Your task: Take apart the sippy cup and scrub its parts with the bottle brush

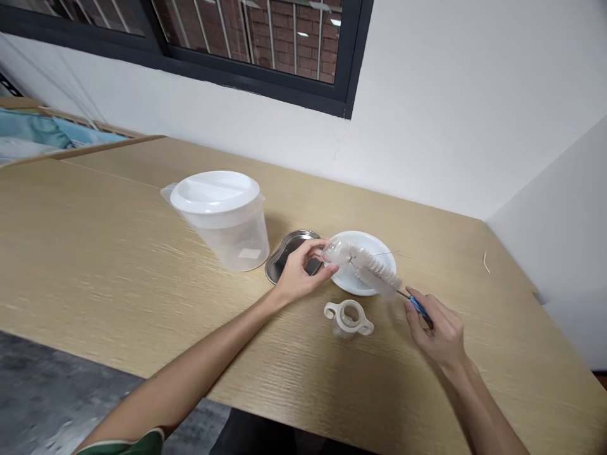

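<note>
My left hand (303,268) grips a small clear, rounded container (331,251) between thumb and fingers. In my right hand (439,332) is the blue handle of a bottle brush (377,272), whose white bristles point left. The brush's tip is at the mouth of the clear container; whether it reaches inside is hard to tell. Behind and below both lies a white plate (360,289), partly covered by the bristles. Closer to me, a small translucent piece with a ring and two curved handles (349,318) stands on the table.
A translucent lidded pitcher (225,224) stands to the left. Beside it is a kidney-shaped metal tray (279,259), partly behind my left hand. A thin white strip (486,261) lies at the right of the wooden table (118,253). The wall and window (256,38) bound the far side.
</note>
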{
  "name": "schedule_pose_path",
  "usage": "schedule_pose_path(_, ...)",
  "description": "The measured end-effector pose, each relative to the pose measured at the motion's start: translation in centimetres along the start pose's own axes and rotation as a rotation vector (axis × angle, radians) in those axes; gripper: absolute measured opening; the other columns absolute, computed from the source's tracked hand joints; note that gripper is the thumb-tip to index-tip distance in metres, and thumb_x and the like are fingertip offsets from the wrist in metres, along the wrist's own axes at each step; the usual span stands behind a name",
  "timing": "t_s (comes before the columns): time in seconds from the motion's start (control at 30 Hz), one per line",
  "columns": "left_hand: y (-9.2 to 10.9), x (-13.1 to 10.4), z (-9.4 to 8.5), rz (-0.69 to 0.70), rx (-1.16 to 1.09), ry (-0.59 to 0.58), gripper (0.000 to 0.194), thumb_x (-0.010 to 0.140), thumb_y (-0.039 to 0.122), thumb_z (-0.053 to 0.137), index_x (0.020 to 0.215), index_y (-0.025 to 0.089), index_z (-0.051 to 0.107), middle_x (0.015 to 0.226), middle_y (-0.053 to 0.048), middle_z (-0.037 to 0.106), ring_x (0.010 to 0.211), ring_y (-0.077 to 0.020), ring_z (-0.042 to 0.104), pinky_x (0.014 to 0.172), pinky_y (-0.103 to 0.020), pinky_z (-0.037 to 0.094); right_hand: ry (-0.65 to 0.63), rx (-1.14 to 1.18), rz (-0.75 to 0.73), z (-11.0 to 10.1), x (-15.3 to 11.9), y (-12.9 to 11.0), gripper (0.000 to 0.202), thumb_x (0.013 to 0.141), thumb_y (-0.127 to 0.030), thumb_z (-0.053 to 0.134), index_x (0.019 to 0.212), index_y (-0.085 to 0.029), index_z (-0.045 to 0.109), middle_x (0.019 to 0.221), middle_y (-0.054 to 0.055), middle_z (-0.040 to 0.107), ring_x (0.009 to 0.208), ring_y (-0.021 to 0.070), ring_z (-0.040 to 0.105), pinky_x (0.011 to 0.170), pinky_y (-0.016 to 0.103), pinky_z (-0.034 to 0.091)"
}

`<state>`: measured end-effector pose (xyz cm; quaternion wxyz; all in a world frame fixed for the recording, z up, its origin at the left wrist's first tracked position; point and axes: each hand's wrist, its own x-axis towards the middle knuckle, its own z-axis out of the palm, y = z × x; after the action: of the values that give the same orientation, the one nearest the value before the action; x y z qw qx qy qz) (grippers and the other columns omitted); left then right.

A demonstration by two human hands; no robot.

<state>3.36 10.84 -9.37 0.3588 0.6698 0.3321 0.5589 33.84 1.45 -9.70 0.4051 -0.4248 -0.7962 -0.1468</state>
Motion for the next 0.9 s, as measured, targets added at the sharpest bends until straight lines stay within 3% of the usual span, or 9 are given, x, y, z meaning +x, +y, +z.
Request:
schedule_pose_path(0.33, 0.6, -0.1, 0.1, 0.045, 0.001, -0.007, 0.046, 0.079, 0.033, 0.082, 0.118, 0.018, 0.063, 0.107, -0.01, 0.072, 0.088, -0.0197, 0.069, 0.086, -0.037, 0.055, 0.02, -0.045, 0.027, -0.3, 0.0, 0.2, 0.031, 0.093, -0.014, 0.064, 0.124, -0.015, 0.066, 0.069, -0.001, 0.06, 0.052, 0.0081, 0.052, 0.054, 0.022, 0.041)
schedule_pose_path(0.7, 1.2, -0.4, 0.0, 0.223, 0.03, 0.01, 0.05, 0.076, 0.03, 0.084, 0.12, 0.018, 0.063, 0.112, -0.011, 0.071, 0.086, -0.019, 0.069, 0.083, -0.038, 0.057, 0.104, -0.109, 0.054, -0.1, 0.1, 0.1, 0.024, 0.093, -0.013, 0.067, 0.117, -0.015, 0.07, 0.077, 0.002, 0.069, 0.056, 0.0092, 0.058, 0.056, 0.022, 0.044)
schedule_pose_path(0.9, 1.5, -0.4, -0.1, 0.294, 0.112, 0.018, 0.048, 0.078, 0.03, 0.082, 0.12, 0.018, 0.064, 0.115, -0.012, 0.071, 0.098, -0.0221, 0.069, 0.083, -0.037, 0.056, 0.038, -0.064, 0.005, 0.2, -0.2, 0.4, 0.025, 0.095, -0.015, 0.066, 0.12, -0.014, 0.068, 0.077, 0.002, 0.07, 0.055, 0.0089, 0.06, 0.055, 0.022, 0.044)
